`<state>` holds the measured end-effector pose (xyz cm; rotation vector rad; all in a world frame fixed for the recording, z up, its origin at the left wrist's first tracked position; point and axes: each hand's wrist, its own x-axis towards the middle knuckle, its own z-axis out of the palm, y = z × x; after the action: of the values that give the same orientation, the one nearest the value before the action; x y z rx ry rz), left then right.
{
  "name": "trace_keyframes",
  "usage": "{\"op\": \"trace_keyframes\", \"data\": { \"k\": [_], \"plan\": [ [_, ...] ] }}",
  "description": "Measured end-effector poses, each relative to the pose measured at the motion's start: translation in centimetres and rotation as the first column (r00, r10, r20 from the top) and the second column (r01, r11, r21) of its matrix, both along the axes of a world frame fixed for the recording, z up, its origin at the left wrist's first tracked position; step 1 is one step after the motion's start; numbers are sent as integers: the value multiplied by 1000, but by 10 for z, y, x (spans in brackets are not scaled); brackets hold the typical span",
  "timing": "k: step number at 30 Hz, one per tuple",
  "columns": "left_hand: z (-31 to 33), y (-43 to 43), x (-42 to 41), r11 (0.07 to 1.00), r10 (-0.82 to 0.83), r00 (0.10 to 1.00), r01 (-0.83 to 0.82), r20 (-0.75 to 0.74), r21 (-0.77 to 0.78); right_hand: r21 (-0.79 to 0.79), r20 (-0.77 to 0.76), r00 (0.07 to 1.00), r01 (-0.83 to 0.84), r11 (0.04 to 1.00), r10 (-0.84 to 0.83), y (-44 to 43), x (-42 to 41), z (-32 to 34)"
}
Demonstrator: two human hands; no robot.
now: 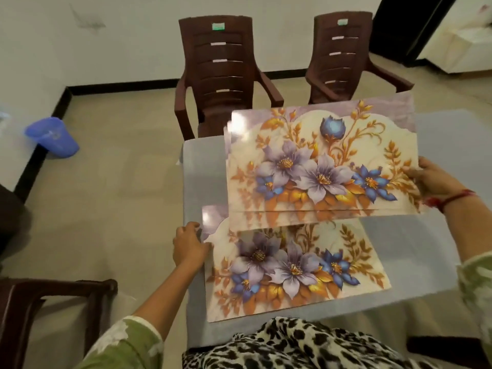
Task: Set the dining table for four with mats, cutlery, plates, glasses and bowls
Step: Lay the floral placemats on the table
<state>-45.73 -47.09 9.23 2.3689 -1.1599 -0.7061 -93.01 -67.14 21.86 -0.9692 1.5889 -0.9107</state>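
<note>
Floral mat (295,272) on table (415,251) — right hand (428,182) holds stack (319,161).

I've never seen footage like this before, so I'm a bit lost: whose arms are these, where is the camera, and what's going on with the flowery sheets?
There is no machine here. A person wears a camera on the head, looking down at their own two arms. The grey table is in front of them, with two brown chairs beyond it. One floral mat lies flat on the table; the left hand rests on its left edge. The right hand holds a stack of mats above the table, by its right edge. No plates or cutlery are visible yet.
</note>
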Motion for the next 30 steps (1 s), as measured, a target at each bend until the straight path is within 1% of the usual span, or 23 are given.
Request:
{"op": "trace_keyframes", "data": {
  "k": [1,2,3,4,5,6,7,8,9,10,11,13,14,15,18,21,23,24,27,30],
  "plan": [
    [3,-11,-5,997,28,1000,-28,-5,-68,5,6,1000,-16,1000,16,-18,-4,-9],
    [6,-25,-10,989,54,997,-62,-59,-132,19,-4,999,-49,999,49,-38,-8,-18],
    [13,-40,-16,977,84,973,-123,-215,-177,39,-22,996,-85,996,86,-55,-12,-29],
    [22,-59,-27,958,122,898,-217,-423,-185,64,-35,992,-121,991,123,-74,-15,-39],
    [27,-78,-38,928,158,744,-337,-649,-161,88,-38,985,-166,982,170,-90,-18,-48],
    [31,-95,-48,899,168,548,-425,-819,-101,113,-47,974,-214,970,220,-105,-24,-56],
    [35,-112,-57,891,151,400,-451,-904,-51,143,-42,965,-250,958,259,-114,-28,-62],
    [38,-124,-65,894,137,330,-448,-934,-27,170,-36,961,-264,949,274,-117,-33,-69],
    [41,-137,-76,896,133,308,-444,-942,-18,189,-34,958,-272,944,283,-121,-44,-75],
    [42,-146,-90,895,148,321,-447,-935,-12,204,-30,955,-282,937,294,-123,-55,-81],
    [42,-153,-103,897,165,371,-441,-914,-17,220,-14,956,-282,934,292,-124,-68,-86],
    [33,-160,-125,914,205,535,-404,-819,-35,250,-6,959,-271,929,282,-124,-92,-92],
    [30,-164,-137,917,231,585,-397,-777,-26,260,-12,962,-261,930,274,-123,-105,-92],
    [27,-167,-147,917,252,603,-398,-757,-12,266,-20,964,-251,931,265,-122,-117,-92],
    [30,-182,-172,934,241,625,-357,-743,2,262,-85,962,-228,938,258,-121,-144,-82],
    [33,-206,-195,960,196,657,-281,-728,5,258,-233,937,-200,945,262,-119,-168,-67],
    [31,-223,-210,967,161,687,-254,-708,-26,229,-323,923,-140,963,211,-116,-178,-62],
    [30,-232,-217,970,138,685,-238,-716,-40,200,-349,924,-87,976,154,-114,-182,-61],
    [26,-251,-234,976,109,621,-215,-776,-35,98,-425,905,45,994,0,-107,-194,-58],
    [22,-257,-254,983,109,610,-183,-785,-6,61,-495,864,135,989,-87,-96,-214,-56]
  ]
}}
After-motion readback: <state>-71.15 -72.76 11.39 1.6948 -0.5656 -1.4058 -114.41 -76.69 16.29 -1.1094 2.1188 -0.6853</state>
